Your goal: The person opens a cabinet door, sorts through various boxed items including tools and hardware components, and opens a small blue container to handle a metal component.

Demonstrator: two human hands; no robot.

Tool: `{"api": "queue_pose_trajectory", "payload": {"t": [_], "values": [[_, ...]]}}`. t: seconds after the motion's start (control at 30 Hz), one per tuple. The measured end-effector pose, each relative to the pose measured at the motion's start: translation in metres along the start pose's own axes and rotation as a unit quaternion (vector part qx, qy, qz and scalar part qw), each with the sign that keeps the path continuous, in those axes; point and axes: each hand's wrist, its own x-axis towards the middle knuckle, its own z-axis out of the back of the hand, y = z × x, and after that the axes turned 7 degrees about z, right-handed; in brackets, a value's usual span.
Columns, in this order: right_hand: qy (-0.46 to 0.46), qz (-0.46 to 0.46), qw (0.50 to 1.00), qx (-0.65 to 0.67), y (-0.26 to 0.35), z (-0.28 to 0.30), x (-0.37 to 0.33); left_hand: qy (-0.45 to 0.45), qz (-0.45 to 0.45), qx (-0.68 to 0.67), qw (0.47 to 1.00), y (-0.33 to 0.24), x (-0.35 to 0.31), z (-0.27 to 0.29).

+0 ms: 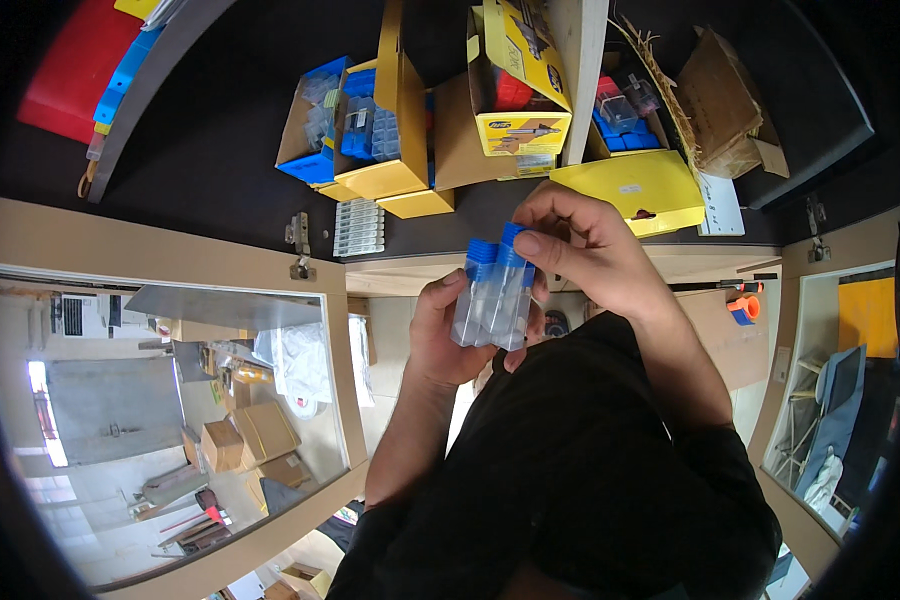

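Note:
Several clear plastic tubes with blue caps (475,310) are bunched upright in my left hand (437,335), its thumb along their left side and its fingers wrapped behind them. My right hand (595,250) pinches the blue cap of one tube (511,262) between thumb and fingers. That tube stands a little higher than the others and rests against the bunch. Whatever the tubes contain is too faint to make out. Both hands are in front of the shelf edge, close to my body.
Open cardboard boxes (410,150) of blue and clear plastic cases stand on the dark shelf (210,130). Beside them are a yellow printed box (523,130), a yellow lidded box (630,190) and a stack of pale strips (360,228). Glass-paned cabinet doors (170,240) hang open on both sides.

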Motion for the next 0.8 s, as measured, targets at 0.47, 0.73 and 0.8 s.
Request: {"api": "queue_pose_trajectory", "payload": {"t": [0.47,0.73,0.8], "values": [[-0.094,0.020,0.994,0.044,-0.002,-0.003,-0.001,0.022,0.035,-0.012,0.999,0.005,0.010,-0.003],[-0.285,0.139,0.944,0.095,0.025,0.030,-0.008,-0.033,0.022,0.032,0.999,0.009,0.000,0.017],[-0.308,0.142,0.939,0.062,0.027,0.039,-0.020,-0.104,-0.009,0.090,0.990,0.009,0.000,0.017]]}}
